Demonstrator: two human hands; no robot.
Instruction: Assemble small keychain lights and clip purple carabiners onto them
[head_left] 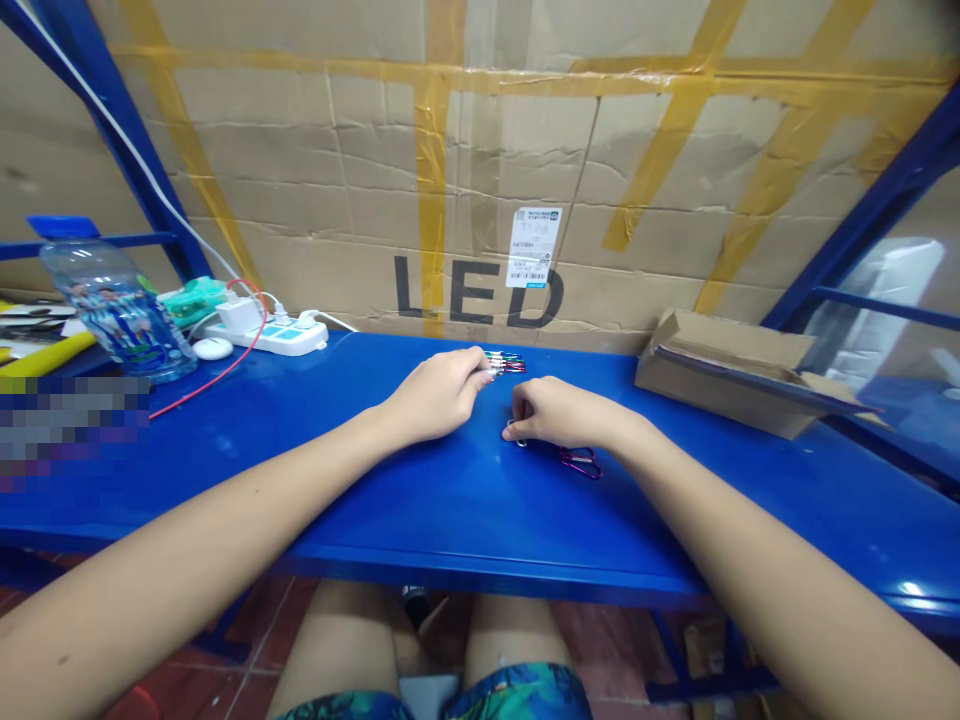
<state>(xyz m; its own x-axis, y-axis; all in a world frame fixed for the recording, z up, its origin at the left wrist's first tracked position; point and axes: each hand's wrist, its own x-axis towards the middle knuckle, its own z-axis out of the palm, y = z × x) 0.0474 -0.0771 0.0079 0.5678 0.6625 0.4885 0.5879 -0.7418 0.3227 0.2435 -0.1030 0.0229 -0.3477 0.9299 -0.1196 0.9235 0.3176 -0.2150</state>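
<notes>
Projecting past the curled fingers of the left hand (444, 393), a bundle of shiny coloured pieces (511, 365) is gripped. At the thumb tip of the right hand (561, 410), whose fingers are curled in, 1 small pale ring (523, 442) is seen; whether it is pinched cannot be told. Nearer the wrist than those fingers, 1 magenta carabiner (583, 463) is rested on the blue table (405, 500).
</notes>
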